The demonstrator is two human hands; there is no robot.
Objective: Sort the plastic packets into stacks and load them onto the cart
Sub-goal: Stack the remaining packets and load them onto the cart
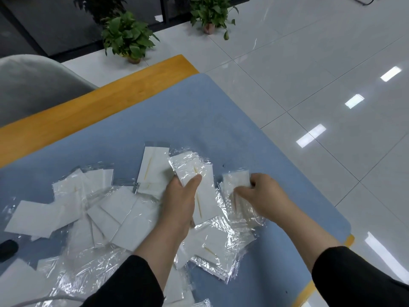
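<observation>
1. In the head view we look down on a blue mat [199, 120] that lies over a yellow-edged wooden table [88, 107], with a glossy white tiled floor [309, 63] beyond it to the right.
2. Clear plastic packets [106, 213], each holding a white folded sheet, lie loosely scattered and overlapping across the near half of the mat, most of them to the left of the hands and in front of us.
3. Our left hand [179, 202] grips one packet [190, 171]: the thumb presses on its top face and the fingers curl beneath, so the packet tilts up above the pile. A thin yellow stick shows through its wrap.
4. Our right hand [263, 196] rests on a small bunch of packets [235, 180] at the right side of the pile, fingers curled round its edge and pinching it against the mat.
5. The two hands are near each other but apart; the held packet and the bunch almost meet between them.
6. More crinkled packets [217, 251] lie under and between our forearms, which wear black sleeves [132, 282].
7. A dark object [7, 249] sits at the left edge of the mat; we cannot tell what it is.
8. Beyond the table we see a grey chair back [33, 85] and two potted plants [128, 38] on the floor.
</observation>
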